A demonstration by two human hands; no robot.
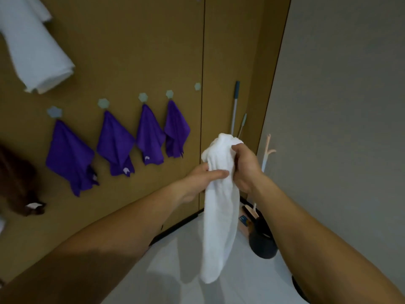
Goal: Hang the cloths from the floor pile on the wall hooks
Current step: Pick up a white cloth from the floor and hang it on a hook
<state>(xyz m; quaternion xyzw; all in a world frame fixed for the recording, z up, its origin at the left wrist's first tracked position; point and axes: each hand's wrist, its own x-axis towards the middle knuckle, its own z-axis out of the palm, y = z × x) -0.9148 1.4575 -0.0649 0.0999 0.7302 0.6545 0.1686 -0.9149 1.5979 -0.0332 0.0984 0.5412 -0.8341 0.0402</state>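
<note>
no readable text, small white tags on purple cloths (70, 156) too blurred

**Centre:** white cloth (219, 205), soft, nubbly terry weave, matt.
**Left of centre:** purple cloths (70, 154), thinner, finer-woven fabric with a faint sheen along the folds.
**Above them:** hooks (103, 103), pale, smooth, plastic-looking.
**Behind:** wall panel (131, 51), ochre, flat matt, wood-like board.
**Upper left:** towel (37, 55), thick white cloth, matt.
**Right of centre:** pole (234, 110), smooth, metal-looking, with a blue-grey grip.
**Bottom:** floor (175, 270), pale, smooth, lightly glossy.
**Right:** grey wall (339, 106), matt.
</note>
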